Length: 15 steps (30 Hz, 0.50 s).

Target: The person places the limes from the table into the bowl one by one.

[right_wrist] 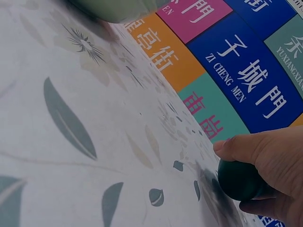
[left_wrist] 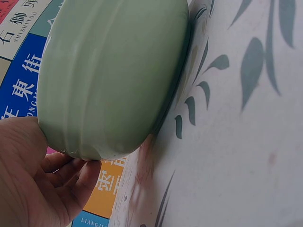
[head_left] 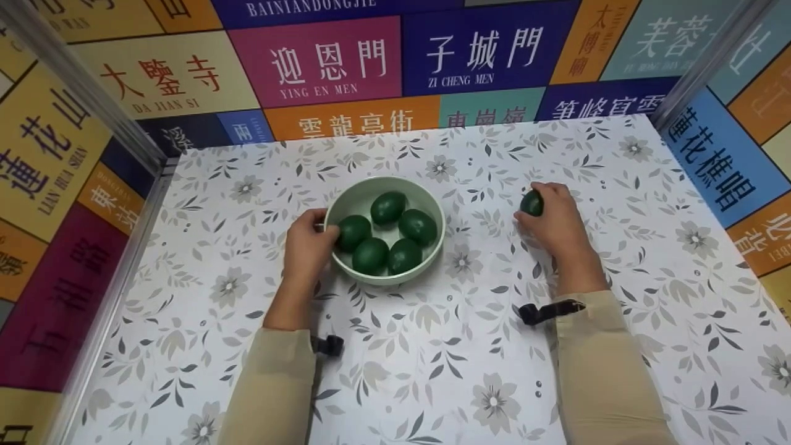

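Observation:
A pale green bowl point(head_left: 388, 279) stands on the table with several smooth, dark green egg-shaped objects point(head_left: 389, 208) inside. My left hand point(head_left: 307, 246) grips the bowl's left side, thumb at the rim and fingers against the outer wall. In the left wrist view, the bowl's ribbed outside point(left_wrist: 113, 80) fills the upper part, and its inside is hidden. To the right of the bowl, my right hand point(head_left: 558, 220) pinches another dark green egg-shaped object point(head_left: 531, 203) between thumb and fingers. The right wrist view shows this held object point(right_wrist: 240, 180) close over the tabletop.
A white cloth with grey flowers and leaves covers the table point(head_left: 432, 346). Behind it rises a panel point(head_left: 334, 62) of coloured blocks with Chinese lettering, and similar panels flank both sides. Dark straps with small cameras point(head_left: 530, 313) sit at both sleeve cuffs.

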Tool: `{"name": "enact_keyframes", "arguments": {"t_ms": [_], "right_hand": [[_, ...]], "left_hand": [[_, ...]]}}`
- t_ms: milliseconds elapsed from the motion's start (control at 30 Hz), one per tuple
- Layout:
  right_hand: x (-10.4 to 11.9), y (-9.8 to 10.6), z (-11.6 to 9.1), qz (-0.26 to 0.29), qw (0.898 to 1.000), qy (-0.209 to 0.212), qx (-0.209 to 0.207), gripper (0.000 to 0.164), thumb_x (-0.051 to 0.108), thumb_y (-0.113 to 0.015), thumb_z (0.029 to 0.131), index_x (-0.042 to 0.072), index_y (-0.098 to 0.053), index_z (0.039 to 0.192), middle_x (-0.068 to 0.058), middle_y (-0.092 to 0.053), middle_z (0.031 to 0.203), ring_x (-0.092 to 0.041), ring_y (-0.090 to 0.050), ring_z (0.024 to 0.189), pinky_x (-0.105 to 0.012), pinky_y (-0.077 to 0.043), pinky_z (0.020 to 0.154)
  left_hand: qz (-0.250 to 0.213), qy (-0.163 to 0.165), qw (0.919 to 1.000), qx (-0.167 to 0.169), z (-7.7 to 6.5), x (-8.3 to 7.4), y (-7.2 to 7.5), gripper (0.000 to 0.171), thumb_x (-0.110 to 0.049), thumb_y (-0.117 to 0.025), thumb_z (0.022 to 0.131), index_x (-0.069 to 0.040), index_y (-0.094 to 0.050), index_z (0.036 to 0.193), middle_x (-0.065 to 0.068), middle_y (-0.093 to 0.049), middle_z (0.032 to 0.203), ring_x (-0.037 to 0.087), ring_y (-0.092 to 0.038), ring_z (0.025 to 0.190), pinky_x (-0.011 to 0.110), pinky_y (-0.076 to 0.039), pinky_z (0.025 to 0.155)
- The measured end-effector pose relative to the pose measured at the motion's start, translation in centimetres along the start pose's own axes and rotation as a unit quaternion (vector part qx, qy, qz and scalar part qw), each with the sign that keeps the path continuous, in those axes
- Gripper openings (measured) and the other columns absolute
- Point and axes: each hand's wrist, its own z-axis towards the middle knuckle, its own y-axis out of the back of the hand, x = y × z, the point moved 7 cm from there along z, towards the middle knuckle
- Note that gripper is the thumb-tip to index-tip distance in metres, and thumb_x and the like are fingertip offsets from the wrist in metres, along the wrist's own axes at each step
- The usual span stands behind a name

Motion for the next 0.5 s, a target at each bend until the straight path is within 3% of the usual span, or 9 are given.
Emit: {"name": "enact_keyframes", "arguments": {"t_ms": [500], "right_hand": [[0.67, 0.13, -0.19, 0.003, 1.0, 0.005, 0.004, 0.075, 0.03, -0.07, 0.098, 0.013, -0.035, 0.162, -0.024, -0.029, 0.164, -0.046, -0.033, 0.15, -0.063, -0.035, 0.119]], "left_hand": [[0.001, 0.002, 1.0, 0.005, 0.07, -0.08, -0.04, 0.046, -0.017, -0.062, 0.088, -0.014, -0.068, 0.133, 0.005, -0.071, 0.125, 0.021, -0.066, 0.111, 0.037, -0.054, 0.098]]}}
